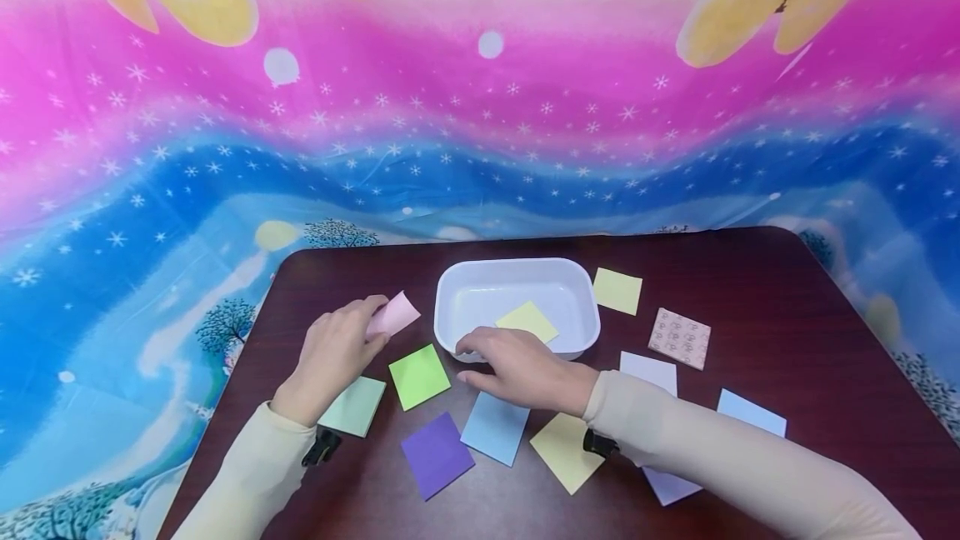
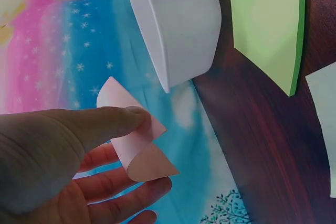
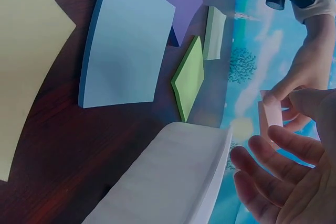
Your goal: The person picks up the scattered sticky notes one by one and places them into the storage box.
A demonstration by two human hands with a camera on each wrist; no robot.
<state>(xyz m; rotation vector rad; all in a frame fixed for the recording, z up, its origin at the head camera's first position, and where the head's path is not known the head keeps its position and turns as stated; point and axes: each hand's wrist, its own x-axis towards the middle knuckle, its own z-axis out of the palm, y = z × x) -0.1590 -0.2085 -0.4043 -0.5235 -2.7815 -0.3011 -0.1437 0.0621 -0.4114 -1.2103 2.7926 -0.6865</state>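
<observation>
Sleeved forearms (image 1: 697,432) outstretched: right fingers (image 1: 480,342) loose over tub (image 1: 517,277), left fingers (image 2: 131,199) around pink paper (image 1: 395,317)

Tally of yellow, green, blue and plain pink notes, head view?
Yellow notes: 3, one of them in the white tub
Green notes: 2, one bright, one mint
Blue notes: 2, one partly hidden by the right sleeve
Plain pink note: 1, in the left hand
Total: 8
</observation>
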